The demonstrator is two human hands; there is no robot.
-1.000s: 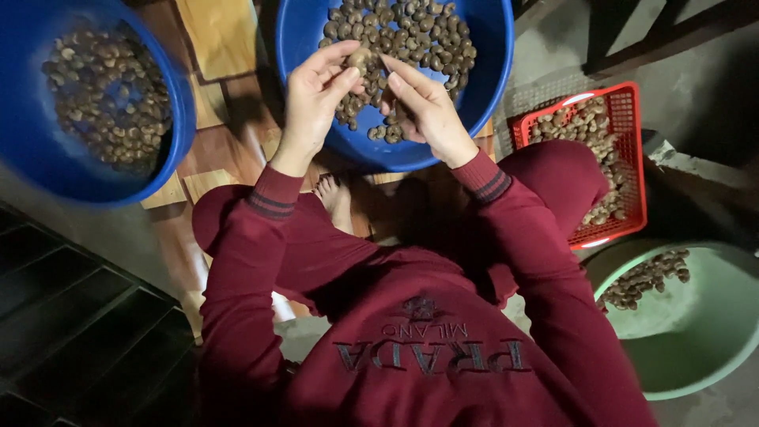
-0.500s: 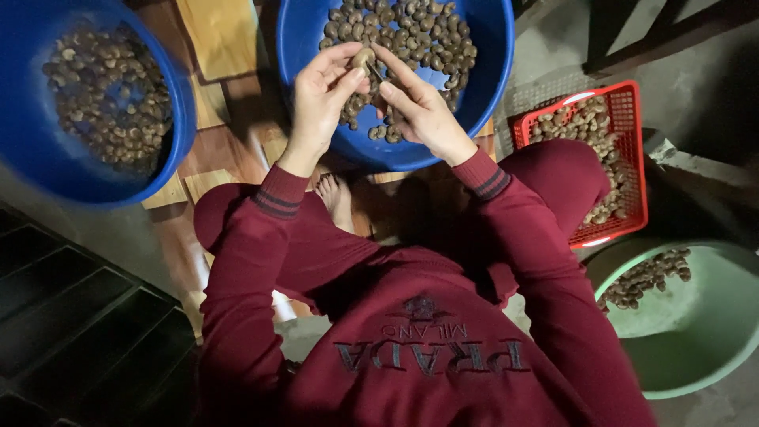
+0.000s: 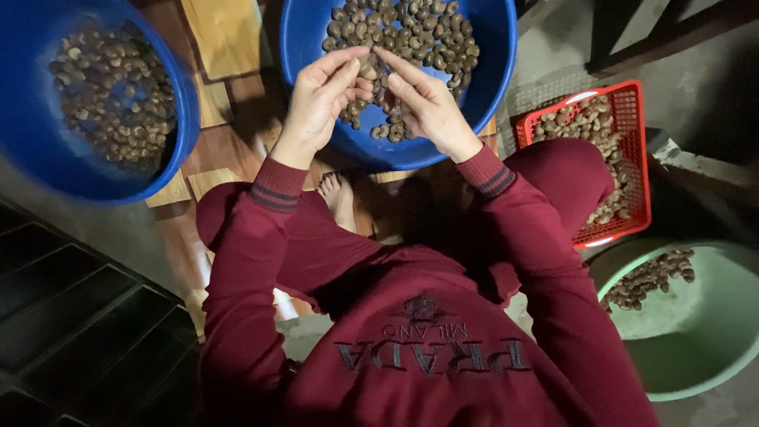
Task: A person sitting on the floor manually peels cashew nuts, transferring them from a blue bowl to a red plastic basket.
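We hold one small pale tan nut (image 3: 365, 69) pinched between thumb and fingers of our left hand (image 3: 320, 99), directly above the near half of the big round blue plastic basin (image 3: 498, 63) in the middle. The nut is mostly hidden by the fingers, so its surface detail is unclear. Our right hand (image 3: 427, 103) meets the left at that nut, thumb and forefinger pressed together at its edge; we cannot tell whether they grip the nut itself or a small tool. Under the hands, that basin holds a heap of dark brown nuts (image 3: 411, 32), too many to count. Left of the middle basin sits a second round blue plastic basin (image 3: 186, 119), also loaded with brown nuts, slightly blurred. Right of the middle basin is a red plastic mesh basket (image 3: 636, 158) with paler nuts; our dark red-clad knee (image 3: 561, 170) covers its near left corner. Beyond the basket, further right and nearer us, is a pale green round plastic tub (image 3: 711, 348) with a small pile of brown nuts at its left side. A bare foot (image 3: 336, 194) shows on the wooden boards (image 3: 217, 35) just near of the middle basin. Count: two blue basins, one red basket, one green tub, one nut in hand.
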